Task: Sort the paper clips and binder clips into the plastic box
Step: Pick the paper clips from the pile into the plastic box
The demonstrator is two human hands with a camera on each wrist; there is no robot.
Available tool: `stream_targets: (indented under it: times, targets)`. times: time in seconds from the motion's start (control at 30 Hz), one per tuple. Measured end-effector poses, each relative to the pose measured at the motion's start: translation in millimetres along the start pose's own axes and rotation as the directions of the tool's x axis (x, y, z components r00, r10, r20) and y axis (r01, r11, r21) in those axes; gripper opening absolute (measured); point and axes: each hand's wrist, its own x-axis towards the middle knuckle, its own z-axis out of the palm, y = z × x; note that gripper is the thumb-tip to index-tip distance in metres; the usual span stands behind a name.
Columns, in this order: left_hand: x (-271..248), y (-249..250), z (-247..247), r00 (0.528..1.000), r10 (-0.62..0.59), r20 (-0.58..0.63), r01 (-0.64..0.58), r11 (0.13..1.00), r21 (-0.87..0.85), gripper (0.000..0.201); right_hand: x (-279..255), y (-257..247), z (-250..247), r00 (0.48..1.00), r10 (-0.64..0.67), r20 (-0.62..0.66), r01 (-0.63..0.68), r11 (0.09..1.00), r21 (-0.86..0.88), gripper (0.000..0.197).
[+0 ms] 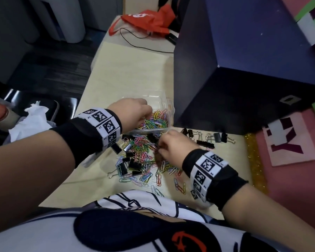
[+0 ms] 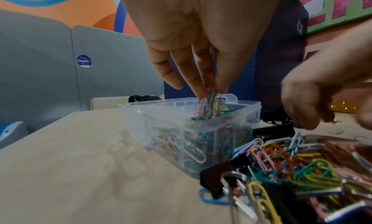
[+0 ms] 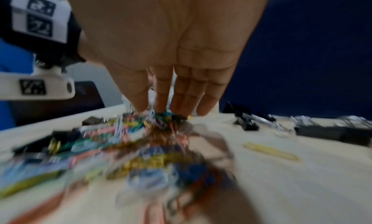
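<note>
From the head camera, the left hand (image 1: 130, 113) sits at about 11 o'clock of the loose pile of coloured wire paper clips (image 1: 144, 157), its fingertips over the clear plastic box (image 1: 164, 102), which already holds a heap of paper clips. The right hand (image 1: 173, 148) is at 3 o'clock of the pile, fingers down among the clips. Black metal binder clips (image 1: 135, 165) lie mixed into the pile, and more lie in a loose row at 3 o'clock, beside a dark blue upright panel (image 1: 244, 60) on the pale wooden table (image 1: 102, 91).

From the left wrist camera, the left hand's thumb and fingers (image 2: 201, 77) pinch a small bunch of paper clips (image 2: 209, 103) just over the box's open top. The bunch hangs upright, long axes running 12 to 6 o'clock, lower ends among the clips inside. To release well, I would judge it best to spread the fingers low over the filled compartment, so none bounce over the wall or snag on a finger.

The right wrist camera is heavily blurred. The right hand's fingers (image 3: 181, 97) point straight down, close together, tips touching the pile; whether they pinch a clip I cannot tell. A lone yellow paper clip (image 3: 271, 151) lies flat, long axis from 10 to 4 o'clock.
</note>
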Motion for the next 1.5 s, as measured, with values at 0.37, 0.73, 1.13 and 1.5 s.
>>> stream_targets:
  times: [0.37,0.73,1.13,1.5]
  targets:
    - [-10.7,24.3,8.9,0.986,-0.029,0.166,0.011,0.994,0.108,0.026,-8.2,15.4,11.9,0.997,0.077,-0.006,-0.078,0.997,-0.024,0.031]
    - [-13.2,53.4,34.5,0.924,-0.109,0.366,0.011,0.965,0.261,0.031,-6.4,18.0,25.4,0.984,0.176,0.022,-0.175,0.984,-0.031,0.036]
    - [-17.0,57.0,40.8,0.959,-0.086,0.272,0.026,0.976,0.216,0.036,0.2,6.5,32.5,0.986,0.163,-0.042,-0.162,0.986,0.023,0.039]
    - [-16.6,55.5,33.3,0.971,-0.074,0.227,0.057,0.995,0.08,0.044,-16.0,31.0,16.9,0.873,0.447,-0.195,-0.348,0.851,0.393,0.019]
